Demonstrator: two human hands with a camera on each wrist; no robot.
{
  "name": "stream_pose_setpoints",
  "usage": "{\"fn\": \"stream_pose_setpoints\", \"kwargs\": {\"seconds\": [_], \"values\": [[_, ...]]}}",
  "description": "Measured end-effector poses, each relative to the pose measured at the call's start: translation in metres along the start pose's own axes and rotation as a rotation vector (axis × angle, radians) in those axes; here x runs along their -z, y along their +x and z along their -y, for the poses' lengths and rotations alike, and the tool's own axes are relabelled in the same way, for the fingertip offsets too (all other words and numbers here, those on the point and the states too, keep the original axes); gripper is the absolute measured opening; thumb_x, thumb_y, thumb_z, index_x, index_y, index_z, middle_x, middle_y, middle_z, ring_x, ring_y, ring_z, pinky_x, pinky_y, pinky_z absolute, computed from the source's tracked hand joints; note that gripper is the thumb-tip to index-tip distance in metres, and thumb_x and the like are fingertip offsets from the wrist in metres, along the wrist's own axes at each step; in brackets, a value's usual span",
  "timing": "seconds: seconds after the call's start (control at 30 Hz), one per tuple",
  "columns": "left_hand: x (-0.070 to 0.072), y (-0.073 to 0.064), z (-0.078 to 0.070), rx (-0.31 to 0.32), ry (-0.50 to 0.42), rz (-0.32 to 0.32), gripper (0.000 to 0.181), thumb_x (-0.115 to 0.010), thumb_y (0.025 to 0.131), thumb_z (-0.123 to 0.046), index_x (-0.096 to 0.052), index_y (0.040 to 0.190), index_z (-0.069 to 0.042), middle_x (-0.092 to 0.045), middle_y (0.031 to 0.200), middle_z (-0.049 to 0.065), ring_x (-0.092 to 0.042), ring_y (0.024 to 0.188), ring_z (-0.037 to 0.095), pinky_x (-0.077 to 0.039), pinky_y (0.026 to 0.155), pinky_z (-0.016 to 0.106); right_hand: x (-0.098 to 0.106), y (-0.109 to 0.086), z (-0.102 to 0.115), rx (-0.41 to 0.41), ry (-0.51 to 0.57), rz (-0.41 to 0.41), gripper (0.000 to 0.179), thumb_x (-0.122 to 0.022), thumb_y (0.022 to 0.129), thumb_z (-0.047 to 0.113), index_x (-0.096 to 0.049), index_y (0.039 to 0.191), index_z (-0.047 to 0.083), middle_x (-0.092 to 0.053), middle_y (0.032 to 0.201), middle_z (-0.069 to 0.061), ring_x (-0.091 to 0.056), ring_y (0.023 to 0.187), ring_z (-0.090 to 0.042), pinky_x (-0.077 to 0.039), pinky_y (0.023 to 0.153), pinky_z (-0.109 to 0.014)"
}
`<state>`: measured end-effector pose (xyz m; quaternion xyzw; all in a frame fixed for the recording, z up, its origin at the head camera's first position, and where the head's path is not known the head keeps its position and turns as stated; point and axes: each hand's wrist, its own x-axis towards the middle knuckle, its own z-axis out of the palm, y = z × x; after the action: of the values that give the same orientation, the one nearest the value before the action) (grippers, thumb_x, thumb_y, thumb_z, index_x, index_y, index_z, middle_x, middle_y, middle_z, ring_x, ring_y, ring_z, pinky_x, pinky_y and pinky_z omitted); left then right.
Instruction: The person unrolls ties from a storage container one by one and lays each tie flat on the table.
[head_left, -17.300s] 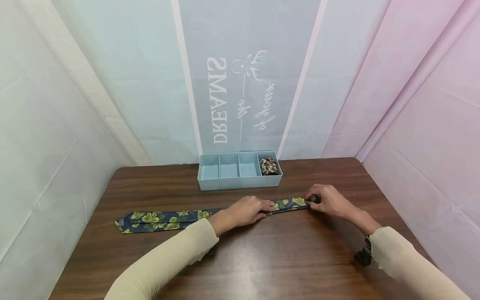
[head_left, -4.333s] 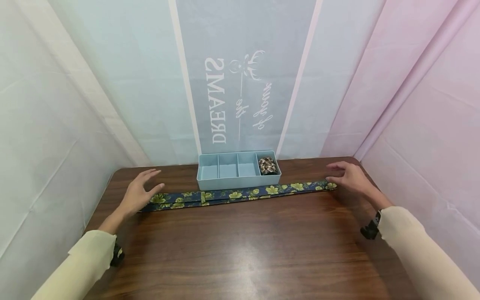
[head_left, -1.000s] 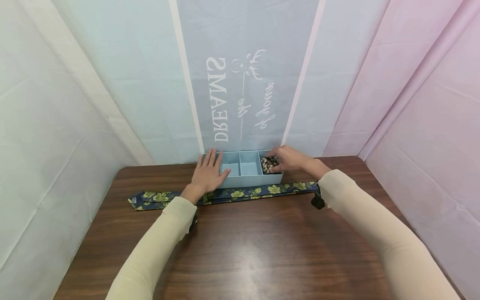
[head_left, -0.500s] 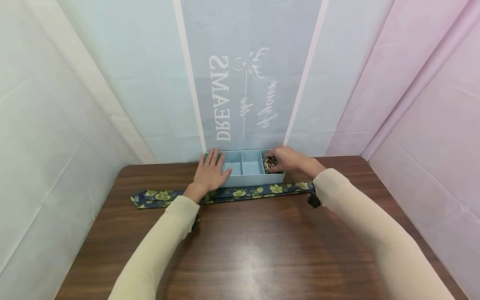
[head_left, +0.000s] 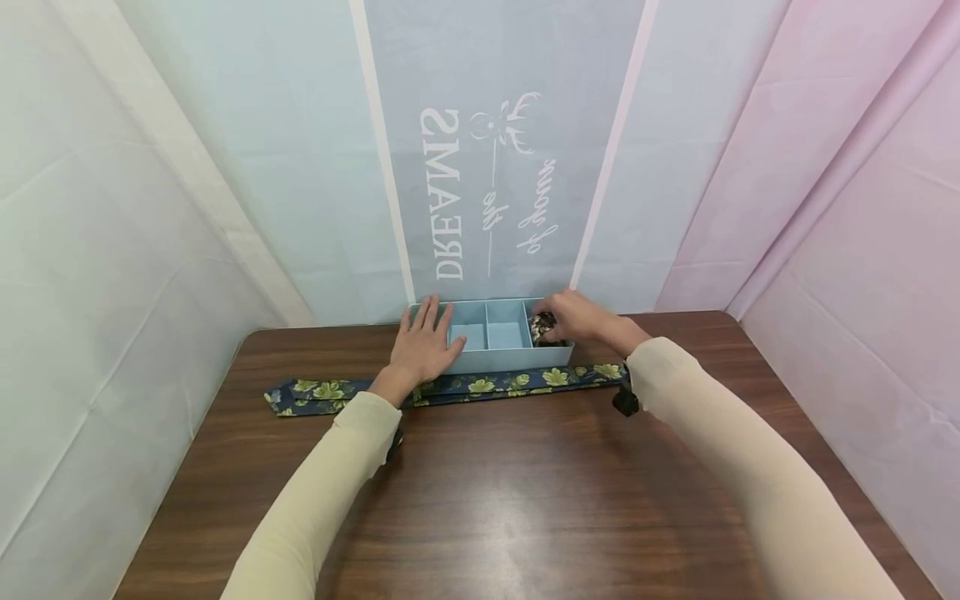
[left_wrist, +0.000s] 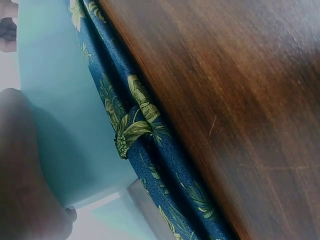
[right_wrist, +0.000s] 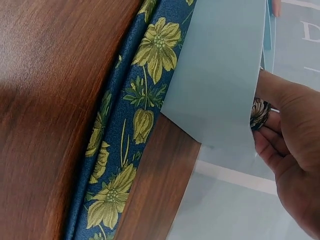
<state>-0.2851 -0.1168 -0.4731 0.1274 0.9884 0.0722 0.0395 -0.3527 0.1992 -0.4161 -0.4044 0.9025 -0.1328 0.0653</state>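
My left hand [head_left: 422, 346] lies spread over the left end of a light blue divided box [head_left: 502, 360], covering its leftmost compartment. At the other end, my right hand [head_left: 576, 317] reaches into the rightmost compartment and grips a rolled necktie [head_left: 543, 327], dark with pale flowers. The right wrist view shows a little of that rolled necktie [right_wrist: 259, 113] between thumb and fingers. Along the box's front lies a navy necktie [head_left: 517, 385] with yellow-green flowers, stretched out and folded lengthwise. Its cross loop [left_wrist: 131, 132] shows in the left wrist view; my left wrist passes over the necktie.
The brown wooden table [head_left: 487, 483] extends in front of the necktie. Behind the box hangs a grey-blue cloth backdrop [head_left: 510, 192] with white lettering, and pale cloth walls stand at both sides. The two middle compartments show bare bottoms.
Earlier both hands were on the navy necktie, then at its two ends, and it moved back against the box. Both hands then came to the box. Over the last second they barely move.
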Motion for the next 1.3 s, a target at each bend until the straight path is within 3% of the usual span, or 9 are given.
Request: {"fn": "stream_pose_setpoints", "kwargs": {"seconds": [0.33,0.53,0.67,0.8,0.93,1.07,1.3], "values": [[0.004,-0.002,-0.003,0.010,0.012,0.012,0.077,-0.024,0.112,-0.060,-0.002,0.172,-0.018,0.012,0.178,0.010,0.009,0.165,0.028,0.006,0.131,0.056,0.000,-0.008,0.002,-0.050,0.056,-0.051,0.049,-0.086,0.088,0.010,-0.071,0.132,-0.005,-0.071,0.132,-0.022,-0.068,0.120,-0.038,-0.056,0.100,-0.054],[0.003,-0.001,-0.001,0.009,0.012,0.008,0.077,-0.023,0.111,-0.062,-0.003,0.172,-0.018,0.011,0.178,0.010,0.008,0.165,0.028,0.004,0.131,0.056,0.004,-0.009,0.001,-0.070,0.084,-0.073,0.049,-0.085,0.087,0.009,-0.071,0.132,-0.004,-0.072,0.131,-0.021,-0.070,0.100,-0.032,-0.056,0.092,-0.051],[0.003,0.000,-0.001,0.011,0.013,0.007,0.078,-0.023,0.111,-0.062,-0.003,0.172,-0.018,0.010,0.178,0.010,0.007,0.165,0.028,0.003,0.131,0.057,0.006,-0.009,0.002,-0.076,0.085,-0.076,0.049,-0.086,0.086,0.010,-0.072,0.131,-0.003,-0.073,0.131,-0.019,-0.070,0.110,-0.033,-0.056,0.099,-0.052],[0.003,0.001,-0.001,0.013,0.016,0.012,0.078,-0.024,0.111,-0.062,-0.004,0.172,-0.018,0.010,0.178,0.010,0.007,0.165,0.028,0.003,0.131,0.056,0.008,-0.009,0.002,-0.083,0.081,-0.074,0.048,-0.085,0.087,0.011,-0.072,0.132,-0.001,-0.072,0.131,-0.019,-0.070,0.098,-0.030,-0.056,0.092,-0.051],[0.004,0.001,-0.002,0.011,0.016,0.013,0.078,-0.025,0.111,-0.062,-0.004,0.172,-0.018,0.010,0.178,0.010,0.007,0.165,0.029,0.004,0.131,0.057,0.010,-0.009,0.002,-0.078,0.076,-0.085,0.046,-0.084,0.088,0.011,-0.072,0.131,-0.001,-0.073,0.130,-0.019,-0.069,0.097,-0.030,-0.056,0.090,-0.051],[0.005,0.000,-0.002,0.011,0.014,0.011,0.078,-0.024,0.111,-0.062,-0.004,0.172,-0.018,0.010,0.178,0.011,0.007,0.165,0.029,0.004,0.131,0.057,0.012,-0.009,0.001,-0.071,0.073,-0.093,0.045,-0.083,0.088,0.012,-0.073,0.130,0.000,-0.074,0.129,-0.018,-0.071,0.105,-0.031,-0.057,0.093,-0.051],[0.006,0.000,-0.002,0.013,0.018,0.006,0.077,-0.025,0.112,-0.061,-0.005,0.172,-0.017,0.008,0.178,0.011,0.006,0.165,0.029,0.003,0.131,0.056,0.014,-0.008,-0.002,-0.030,0.074,-0.125,0.043,-0.084,0.086,0.009,-0.074,0.126,-0.002,-0.075,0.123,-0.019,-0.066,0.087,-0.026,-0.055,0.082,-0.047]]}}
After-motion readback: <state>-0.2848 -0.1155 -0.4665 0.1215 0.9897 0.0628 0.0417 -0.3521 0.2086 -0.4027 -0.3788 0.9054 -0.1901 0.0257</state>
